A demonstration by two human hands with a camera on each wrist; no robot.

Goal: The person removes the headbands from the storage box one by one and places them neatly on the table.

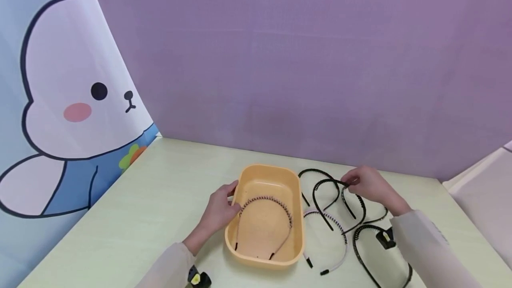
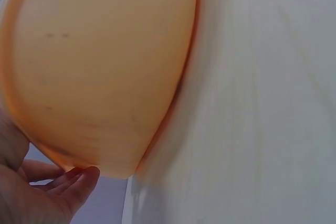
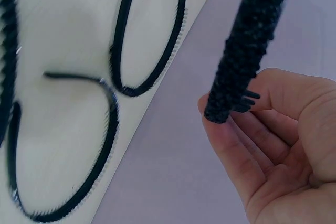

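Observation:
My left hand [image 1: 220,208] grips the left side of a yellow-orange plastic tray [image 1: 264,262], thumb over the rim; the left wrist view shows the fingers against the tray's outer wall [image 2: 121,103]. Inside the tray lies a pinkish headband [image 1: 266,198] with dark-tipped ends. To the tray's right, my right hand [image 1: 370,186] pinches a black headband [image 1: 329,181] by its curved top. In the right wrist view this headband [image 3: 241,51] looks textured, with small comb teeth, between thumb and fingers [image 3: 231,150].
Around the held headband lie another black headband [image 1: 316,170], a pale one [image 1: 340,226] beside the tray and a black one [image 1: 357,246] at the front right. A purple wall [image 1: 304,66] rises behind the table [image 1: 172,168]; a rabbit-print cloth [image 1: 60,79] hangs at left.

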